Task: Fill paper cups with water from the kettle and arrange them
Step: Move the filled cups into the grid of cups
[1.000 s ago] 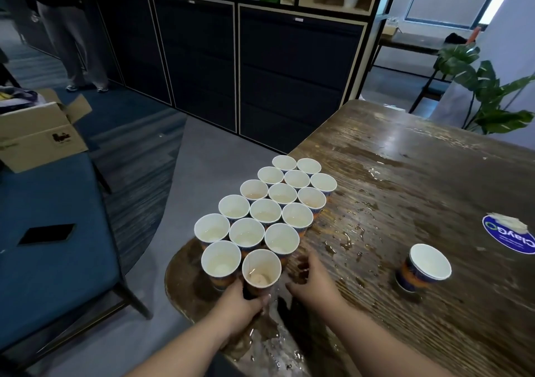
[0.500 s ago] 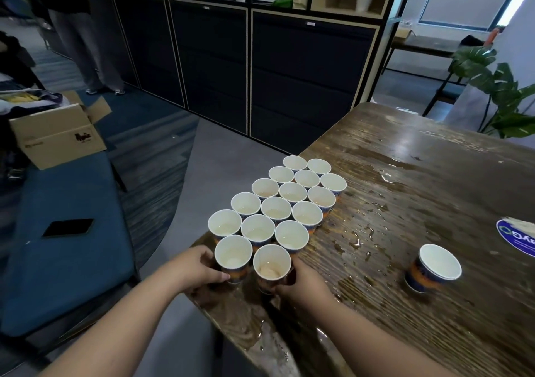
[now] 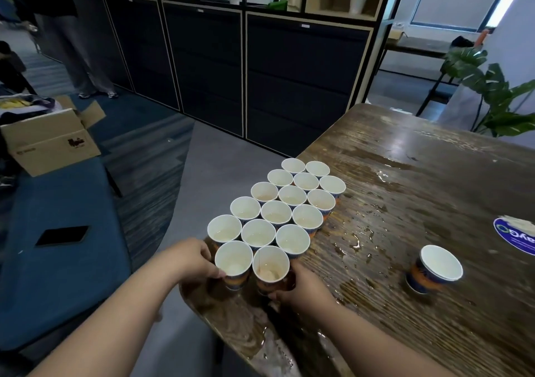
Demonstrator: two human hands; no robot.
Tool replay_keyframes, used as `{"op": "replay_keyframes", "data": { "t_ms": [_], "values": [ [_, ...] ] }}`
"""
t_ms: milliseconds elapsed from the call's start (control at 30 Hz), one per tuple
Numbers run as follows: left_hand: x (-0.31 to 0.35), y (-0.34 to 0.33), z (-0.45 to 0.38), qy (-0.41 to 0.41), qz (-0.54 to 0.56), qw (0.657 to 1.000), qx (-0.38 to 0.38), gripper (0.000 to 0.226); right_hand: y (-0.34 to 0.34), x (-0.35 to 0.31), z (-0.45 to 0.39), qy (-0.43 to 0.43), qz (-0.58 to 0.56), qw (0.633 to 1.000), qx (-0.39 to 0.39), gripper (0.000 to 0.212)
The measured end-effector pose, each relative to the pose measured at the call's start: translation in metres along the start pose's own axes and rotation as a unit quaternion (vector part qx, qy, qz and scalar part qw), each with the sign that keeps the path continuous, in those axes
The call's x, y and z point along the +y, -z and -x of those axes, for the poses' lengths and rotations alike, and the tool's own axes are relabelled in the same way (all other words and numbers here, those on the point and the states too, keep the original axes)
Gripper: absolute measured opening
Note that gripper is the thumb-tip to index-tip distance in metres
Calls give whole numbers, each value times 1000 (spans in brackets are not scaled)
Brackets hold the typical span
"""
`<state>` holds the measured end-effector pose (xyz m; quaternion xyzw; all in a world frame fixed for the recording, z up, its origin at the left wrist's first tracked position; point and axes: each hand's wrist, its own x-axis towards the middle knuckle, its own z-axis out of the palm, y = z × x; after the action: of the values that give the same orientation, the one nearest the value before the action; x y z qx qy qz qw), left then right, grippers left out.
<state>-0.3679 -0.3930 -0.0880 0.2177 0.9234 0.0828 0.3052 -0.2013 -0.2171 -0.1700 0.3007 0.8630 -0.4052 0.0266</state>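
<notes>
A: What are your hands doing?

B: Your left hand is curling its fingers round the left side of the near-left cup, and your right hand is gripping the near-right cup low on its right side. The two cups are sitting rim to rim between your hands.

A: And beyond your grip?

B: The rest of the cup cluster is standing packed in rows just past those two, running away from you along the table's left edge. Most are showing water inside. Spilled water is lying on the wooden table right of your right hand. Well off to the right a lone cup is standing by itself, with a blue sticker beyond it.
</notes>
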Motion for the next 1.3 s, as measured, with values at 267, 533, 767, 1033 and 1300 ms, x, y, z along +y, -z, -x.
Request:
{"op": "replay_keyframes", "data": {
  "t_ms": [267,533,767,1033,1300],
  "values": [
    [63,37,6,-139,45,986,81,41,33,24,17,-63,52,997,15,30],
    [172,1,-6,-315,132,940,-14,41,100,70,65,-126,11,965,229,9],
    [261,-80,-38,-366,149,914,-90,71,168,115,87,-232,-42,869,434,24],
    [309,-152,-44,-353,133,914,-147,92,202,148,58,-365,-90,864,336,60],
    [320,-178,-49,-395,154,893,-150,113,188,141,46,-370,-150,848,349,24]
  ]
}}
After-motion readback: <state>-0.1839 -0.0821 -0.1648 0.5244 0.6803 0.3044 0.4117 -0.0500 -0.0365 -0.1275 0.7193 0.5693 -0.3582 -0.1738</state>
